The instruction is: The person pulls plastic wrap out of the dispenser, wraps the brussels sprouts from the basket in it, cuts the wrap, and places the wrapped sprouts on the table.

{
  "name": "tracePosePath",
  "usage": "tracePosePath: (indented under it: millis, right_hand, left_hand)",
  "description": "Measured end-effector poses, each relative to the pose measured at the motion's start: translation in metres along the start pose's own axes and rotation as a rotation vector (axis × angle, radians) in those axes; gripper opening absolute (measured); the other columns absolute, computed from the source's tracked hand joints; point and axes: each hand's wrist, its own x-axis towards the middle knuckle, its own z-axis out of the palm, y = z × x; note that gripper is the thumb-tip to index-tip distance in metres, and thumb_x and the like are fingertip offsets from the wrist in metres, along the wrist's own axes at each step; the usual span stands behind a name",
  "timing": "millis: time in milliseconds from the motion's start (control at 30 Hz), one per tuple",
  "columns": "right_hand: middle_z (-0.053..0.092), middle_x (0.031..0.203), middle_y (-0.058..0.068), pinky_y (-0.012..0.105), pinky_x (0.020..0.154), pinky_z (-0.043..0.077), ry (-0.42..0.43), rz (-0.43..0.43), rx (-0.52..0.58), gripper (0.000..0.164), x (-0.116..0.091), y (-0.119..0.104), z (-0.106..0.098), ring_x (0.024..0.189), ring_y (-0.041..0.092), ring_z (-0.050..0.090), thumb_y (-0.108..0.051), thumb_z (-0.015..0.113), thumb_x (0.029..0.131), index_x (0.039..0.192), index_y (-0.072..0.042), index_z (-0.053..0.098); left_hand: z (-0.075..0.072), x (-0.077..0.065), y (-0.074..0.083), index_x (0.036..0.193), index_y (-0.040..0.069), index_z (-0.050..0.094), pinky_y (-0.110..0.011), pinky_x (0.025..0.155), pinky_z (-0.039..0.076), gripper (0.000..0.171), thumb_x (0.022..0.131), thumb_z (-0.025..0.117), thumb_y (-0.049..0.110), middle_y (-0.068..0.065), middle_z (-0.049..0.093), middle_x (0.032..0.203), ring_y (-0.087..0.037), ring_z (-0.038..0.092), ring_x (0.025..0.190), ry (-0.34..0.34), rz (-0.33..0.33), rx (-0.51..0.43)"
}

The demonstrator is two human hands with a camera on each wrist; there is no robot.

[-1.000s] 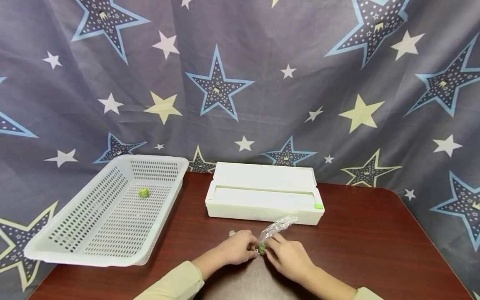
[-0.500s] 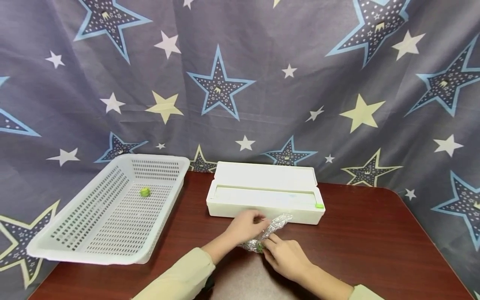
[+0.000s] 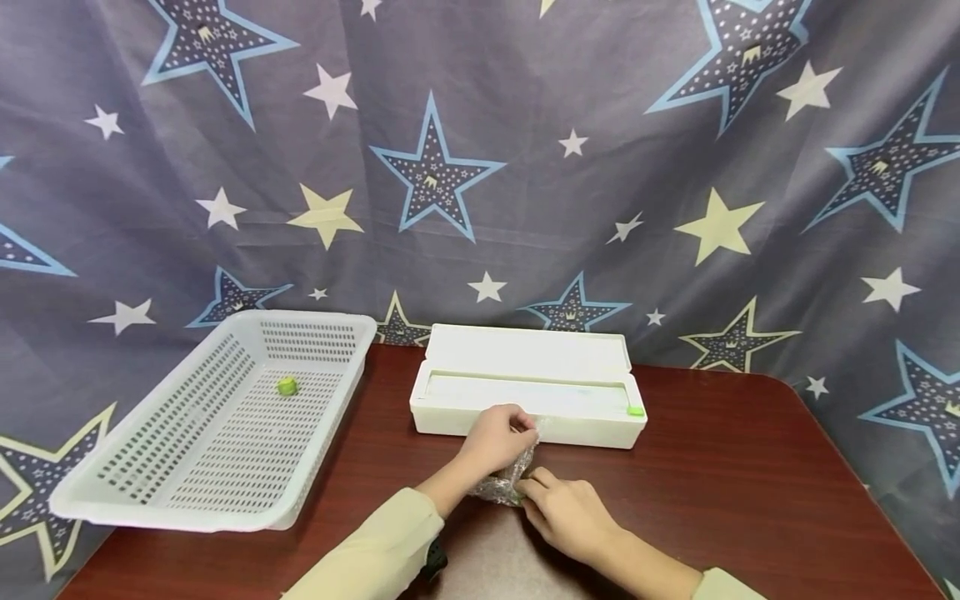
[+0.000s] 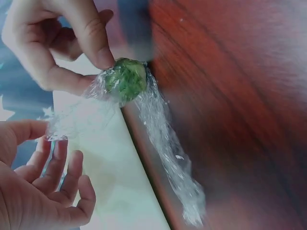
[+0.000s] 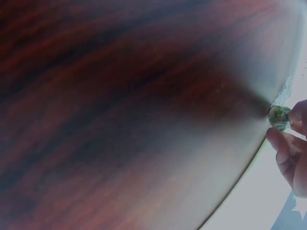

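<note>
My right hand (image 3: 572, 517) pinches a small round green vegetable piece (image 4: 126, 81) between thumb and fingers, just above the table. Clear cling film (image 3: 497, 490) wraps the piece, and a crumpled film tail (image 4: 168, 148) trails off along the table in the left wrist view. My left hand (image 3: 497, 439) pinches the film's other end between thumb and index finger, its other fingers loosely curled. The film stretches between both hands. In the right wrist view the wrapped piece (image 5: 279, 118) shows at the right edge, at the fingertips.
Behind the hands stands a white cling film dispenser (image 3: 450, 423), lid raised, with a green slider (image 3: 635, 411) at its right end. A white perforated basket (image 3: 172, 518) at left holds one green piece (image 3: 287, 386). A star-patterned curtain (image 3: 480, 167) hangs behind the brown table (image 3: 735, 475).
My left hand has left the piece's left side, moved up and to the right, and taken the film's upper end, pulling it leftward. My right hand has stayed nearly in place.
</note>
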Motion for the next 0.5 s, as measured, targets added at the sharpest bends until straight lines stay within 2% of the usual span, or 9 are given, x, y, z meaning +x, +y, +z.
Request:
tracePosePath:
  millis: [200,333,500]
  right_hand:
    - [0.06,0.084,-0.008,0.017,0.045,0.04,0.001,0.021,0.035,0.017,0.001,0.001,0.0,0.055,0.0,0.054,-0.019,0.071,0.078,0.094,-0.016,0.068]
    - [0.06,0.084,-0.008,0.016,0.046,0.04,-0.028,0.044,0.07,0.015,0.001,0.001,-0.002,0.057,-0.001,0.054,-0.018,0.07,0.08,0.095,-0.016,0.068]
    - [0.06,0.084,-0.009,0.016,0.046,0.04,-0.039,0.06,0.093,0.015,0.001,0.0,-0.003,0.057,-0.002,0.054,-0.018,0.07,0.08,0.095,-0.016,0.068]
  left_hand:
    - [-0.02,-0.017,-0.013,0.088,0.009,0.063,-0.027,0.065,0.047,0.011,0.082,0.062,0.019,-0.004,0.067,0.084,-0.01,0.059,0.069,0.07,-0.052,-0.08]
    - [-0.031,-0.026,-0.024,0.087,0.01,0.061,-0.029,0.069,0.046,0.011,0.083,0.059,0.021,-0.003,0.064,0.083,-0.012,0.058,0.074,0.095,-0.091,-0.033]
    - [-0.045,-0.035,-0.038,0.08,0.012,0.058,-0.028,0.066,0.041,0.008,0.082,0.058,0.02,0.0,0.056,0.075,-0.013,0.049,0.07,0.068,-0.12,0.042]
